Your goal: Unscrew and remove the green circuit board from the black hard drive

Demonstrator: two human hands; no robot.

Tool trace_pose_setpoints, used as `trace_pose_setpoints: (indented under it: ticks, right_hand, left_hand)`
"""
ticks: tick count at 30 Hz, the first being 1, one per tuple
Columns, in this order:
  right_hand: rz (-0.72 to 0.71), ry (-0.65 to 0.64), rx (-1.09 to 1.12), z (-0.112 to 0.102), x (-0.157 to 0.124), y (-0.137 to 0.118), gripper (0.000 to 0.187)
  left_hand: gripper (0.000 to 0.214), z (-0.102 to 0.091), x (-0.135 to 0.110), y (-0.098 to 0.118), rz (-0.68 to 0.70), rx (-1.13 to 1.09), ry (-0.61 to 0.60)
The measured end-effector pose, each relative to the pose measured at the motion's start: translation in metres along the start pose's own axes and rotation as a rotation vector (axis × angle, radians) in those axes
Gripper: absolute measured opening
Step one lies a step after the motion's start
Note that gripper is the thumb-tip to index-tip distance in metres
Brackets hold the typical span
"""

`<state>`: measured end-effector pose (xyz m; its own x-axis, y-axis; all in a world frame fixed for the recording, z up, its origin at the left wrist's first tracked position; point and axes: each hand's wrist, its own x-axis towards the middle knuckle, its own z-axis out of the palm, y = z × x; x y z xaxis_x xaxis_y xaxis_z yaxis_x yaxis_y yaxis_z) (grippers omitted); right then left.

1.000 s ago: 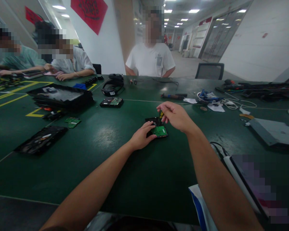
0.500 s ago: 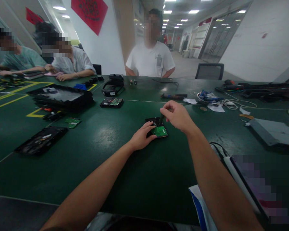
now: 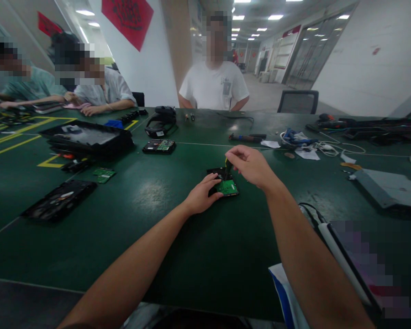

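Observation:
A hard drive (image 3: 228,188) lies flat on the green table, its green circuit board facing up. Around its left side, my left hand (image 3: 202,194) grips it with fingers over the top and the thumb at the near edge. My right hand (image 3: 248,165) is closed around the handle of a small black and yellow screwdriver (image 3: 228,168). The screwdriver stands nearly upright, its tip down at the drive near the board; the exact contact point is too small to make out.
Another hard drive (image 3: 159,146) lies farther back, left of centre. Black trays (image 3: 89,139), a black casing (image 3: 60,199) and a loose circuit board (image 3: 103,175) are at left. Tools (image 3: 247,137), cables (image 3: 298,138) and a grey box (image 3: 390,189) lie right. People sit across the table.
The screwdriver has turned a little in my right fingers and its yellow stripe now shows. My right hand has shifted slightly; my left hand and the drive stay in place.

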<state>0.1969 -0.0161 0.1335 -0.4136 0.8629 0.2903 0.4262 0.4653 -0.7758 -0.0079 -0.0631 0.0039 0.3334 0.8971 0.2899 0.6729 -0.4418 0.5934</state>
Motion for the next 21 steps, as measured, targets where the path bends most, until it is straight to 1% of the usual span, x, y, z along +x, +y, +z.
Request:
trace_pose_setpoints:
  ticks: [4, 7, 10, 13, 16, 18, 21]
  right_hand:
    - [0.046, 0.076, -0.08, 0.0002, -0.0008, 0.0, 0.026]
    - [0.015, 0.032, 0.001, 0.0012, -0.001, 0.0008, 0.022]
    - [-0.036, -0.035, 0.078, 0.0022, -0.0004, 0.0022, 0.028]
    - [-0.005, -0.07, 0.108, 0.0035, 0.0014, 0.0053, 0.034]
    - [0.025, -0.103, 0.167, 0.0042, 0.0026, 0.0076, 0.032]
    - [0.012, -0.108, 0.159, 0.0035, 0.0021, 0.0067, 0.03]
    - [-0.004, -0.073, 0.083, 0.0015, -0.0003, 0.0019, 0.029]
  left_hand:
    - [0.056, -0.0004, -0.0001, 0.0001, -0.003, -0.001, -0.006]
    - [0.057, 0.0004, 0.0001, -0.0005, 0.002, 0.008, -0.002]
    - [0.057, 0.0012, 0.0003, -0.0007, 0.012, 0.017, 0.003]
    - [0.056, 0.0013, 0.0003, -0.0005, 0.02, 0.022, 0.006]
    - [0.056, 0.0011, 0.0004, -0.0003, 0.022, 0.018, 0.006]
    - [0.057, 0.0009, 0.0004, -0.0002, 0.025, 0.015, 0.007]
    - [0.055, 0.0006, 0.0003, 0.0002, 0.027, 0.017, 0.006]
